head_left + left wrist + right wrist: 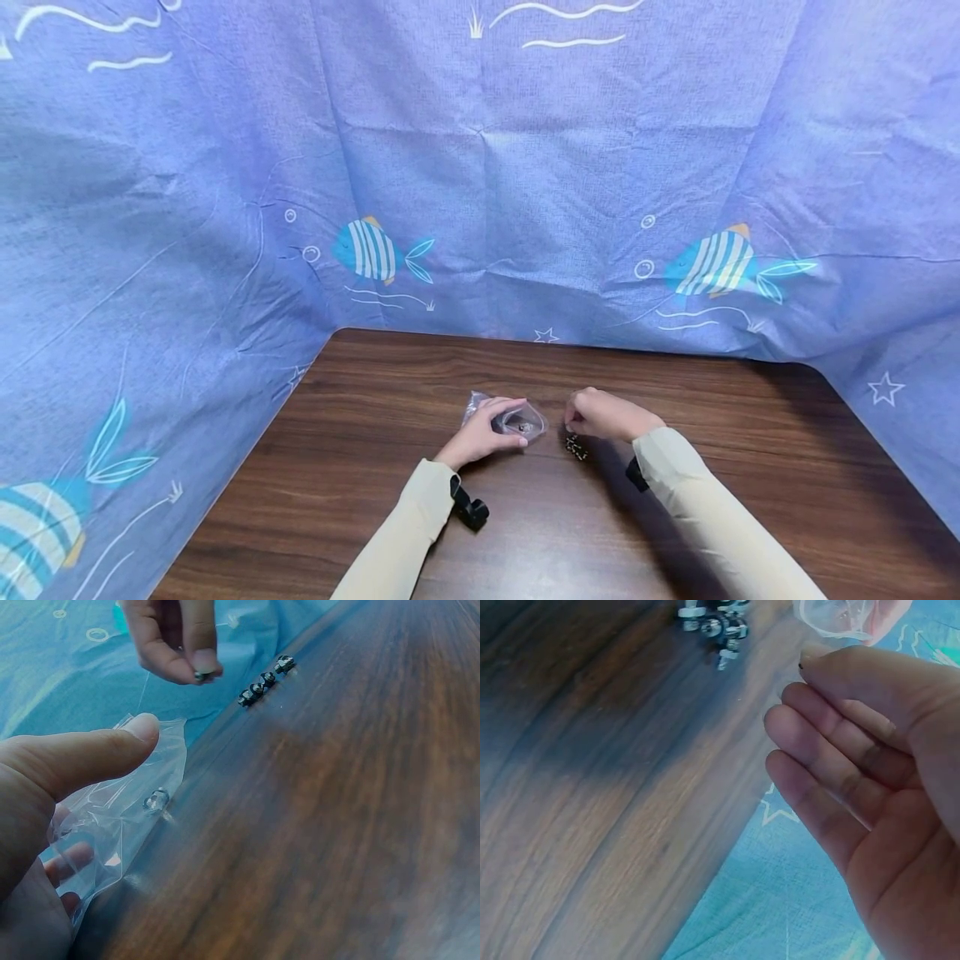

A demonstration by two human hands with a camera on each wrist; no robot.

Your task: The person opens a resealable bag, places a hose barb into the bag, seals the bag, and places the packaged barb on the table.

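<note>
My left hand (480,433) grips a clear plastic bag (535,414) and spreads its mouth between thumb and fingers. Inside the bag lies a small shiny metal piece (157,800), seen in the left wrist view. To the right, my right hand (611,415) pinches a tiny dark, shiny piece (200,676) between thumb and forefinger, a short way from the bag's mouth. Below that hand sits a small pile of black and silver metal pieces (576,448), which look like little screws or fittings. In the right wrist view the other fingers (810,742) are loosely bent.
A dark brown wood-grain table (345,417) lies under both hands. Blue cloth (555,183) printed with fish hangs behind it and along its sides. Black bands (468,506) circle both wrists over pale sleeves (397,533).
</note>
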